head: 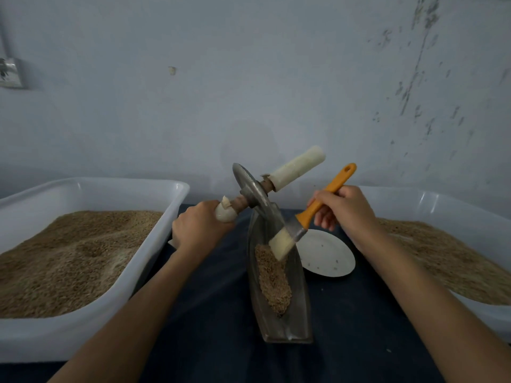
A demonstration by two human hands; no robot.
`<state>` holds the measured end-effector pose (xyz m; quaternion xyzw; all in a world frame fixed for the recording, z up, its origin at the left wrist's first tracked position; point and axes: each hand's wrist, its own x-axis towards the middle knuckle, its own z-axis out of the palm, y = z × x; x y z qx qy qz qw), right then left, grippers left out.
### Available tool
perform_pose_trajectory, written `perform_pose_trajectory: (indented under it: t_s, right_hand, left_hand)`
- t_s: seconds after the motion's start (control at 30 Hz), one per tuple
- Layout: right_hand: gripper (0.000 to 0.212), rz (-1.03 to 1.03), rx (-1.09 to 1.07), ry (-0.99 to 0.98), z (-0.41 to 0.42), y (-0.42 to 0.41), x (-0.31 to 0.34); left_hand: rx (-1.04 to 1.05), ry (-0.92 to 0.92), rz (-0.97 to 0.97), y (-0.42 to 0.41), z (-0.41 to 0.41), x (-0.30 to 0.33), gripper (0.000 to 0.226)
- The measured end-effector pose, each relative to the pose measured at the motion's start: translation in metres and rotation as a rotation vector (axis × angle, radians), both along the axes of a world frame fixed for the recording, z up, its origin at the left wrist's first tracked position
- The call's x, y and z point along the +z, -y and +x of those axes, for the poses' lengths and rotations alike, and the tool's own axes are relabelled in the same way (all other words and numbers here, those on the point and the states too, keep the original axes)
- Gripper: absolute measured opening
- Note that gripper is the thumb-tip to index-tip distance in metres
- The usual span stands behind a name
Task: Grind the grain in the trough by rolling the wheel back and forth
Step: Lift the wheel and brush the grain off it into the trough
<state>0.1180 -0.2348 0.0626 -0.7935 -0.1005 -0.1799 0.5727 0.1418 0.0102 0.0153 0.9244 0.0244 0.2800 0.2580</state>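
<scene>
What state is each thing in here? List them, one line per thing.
Grey metal grinding wheel: lifted, tilted over the trough's far end.
Narrow boat-shaped metal trough: holds crushed grain.
Orange-handled brush: bristles down at the grain.
Left hand: grips the wheel's left handle.
Right hand: grips the brush.
White round plate: nearly bare.
Left white plastic tub: filled with grain.

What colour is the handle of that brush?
The brush handle is orange, held in the right hand. The head view, the only one, shows it clearly.
</scene>
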Motion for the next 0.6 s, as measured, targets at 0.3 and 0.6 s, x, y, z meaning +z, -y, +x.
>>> perform_pose_trajectory:
  t_s: [0.3, 0.6]
  right_hand:
    - [0.029, -0.255, 0.290, -0.327, -0.015, -0.016, -0.007]
    - [0.029, -0.432, 0.158, 0.059, -0.018, -0.028, -0.018]
  left_hand:
    - [-0.004, 0.004, -0.013, 0.002, 0.001, 0.000, 0.024]
    - [0.000, -0.061, 0.008, 0.005, 0.000, 0.002, 0.027]
